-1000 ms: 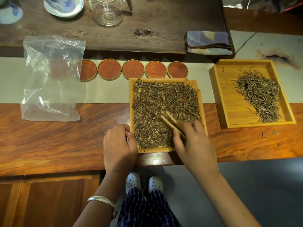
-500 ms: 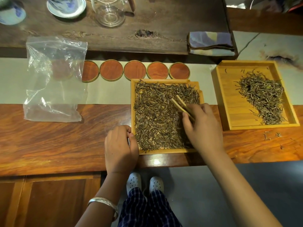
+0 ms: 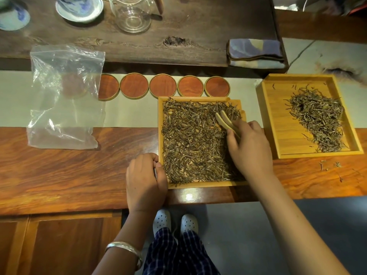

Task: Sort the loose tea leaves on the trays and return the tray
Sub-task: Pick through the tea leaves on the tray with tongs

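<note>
**Two trays on the desk, hands at the nearer one**

I see the near tray [image 3: 200, 184] at the middle of the desk [image 3: 59, 171], full of tea leaves [image 3: 190, 143]. My left hand [image 3: 146, 183] grips its near left corner; my right hand [image 3: 250, 147] lies over its right side, holding tweezers [image 3: 226, 121] whose tips point left and away over the leaves. The second tray [image 3: 278, 124] sits just right of it, with a heap of leaves [image 3: 319, 120] in its right half. A few stray leaves [image 3: 327, 165] lie before it. Behind the near tray runs a row of coasters [image 3: 162, 85]; a plastic bag [image 3: 65, 96] lies at the left, over the row's left end. Farther back, a raised board [image 3: 198, 26] carries a glass pitcher [image 3: 133, 14], a saucer [image 3: 79, 8] and a folded cloth [image 3: 256, 53].
</note>
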`<state>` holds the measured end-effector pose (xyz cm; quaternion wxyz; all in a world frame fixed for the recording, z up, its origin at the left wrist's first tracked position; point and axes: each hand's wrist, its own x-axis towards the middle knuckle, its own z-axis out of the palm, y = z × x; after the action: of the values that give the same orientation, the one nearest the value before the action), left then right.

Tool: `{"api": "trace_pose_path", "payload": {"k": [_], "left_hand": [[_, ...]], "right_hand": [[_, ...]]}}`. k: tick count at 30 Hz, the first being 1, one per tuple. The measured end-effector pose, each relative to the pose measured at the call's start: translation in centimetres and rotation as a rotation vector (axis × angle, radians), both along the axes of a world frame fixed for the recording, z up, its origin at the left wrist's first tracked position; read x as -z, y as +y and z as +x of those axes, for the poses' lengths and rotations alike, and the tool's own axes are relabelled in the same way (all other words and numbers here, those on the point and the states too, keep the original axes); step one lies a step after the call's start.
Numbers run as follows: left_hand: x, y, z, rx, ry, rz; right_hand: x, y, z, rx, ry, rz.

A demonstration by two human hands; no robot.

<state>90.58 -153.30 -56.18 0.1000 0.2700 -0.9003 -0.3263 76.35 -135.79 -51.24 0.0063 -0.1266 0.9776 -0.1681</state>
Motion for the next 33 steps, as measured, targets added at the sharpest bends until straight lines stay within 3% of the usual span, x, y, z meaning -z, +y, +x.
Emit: {"api": "trace_pose_path", "payload": {"k": [6,21,28,33], "left_hand": [[-0.1,0.0,0.0,0.007,0.006,-0.002],[-0.3,0.1,-0.1,-0.015,-0.021,0.016],[-0.1,0.1,-0.1,-0.01,-0.01,0.019],[-0.1,0.0,0.0,-0.003,-0.002,0.019]], "right_hand": [[-0.8,0.0,0.7,-0.011,0.016,-0.099],[-0.5,-0.4,2.4,-0.182,-0.084,-0.047],[-1.0,1.1,2.3,-0.115,-0.012,-0.062],[-0.4,1.8,3.1,-0.199,-0.113,-0.063]]}}
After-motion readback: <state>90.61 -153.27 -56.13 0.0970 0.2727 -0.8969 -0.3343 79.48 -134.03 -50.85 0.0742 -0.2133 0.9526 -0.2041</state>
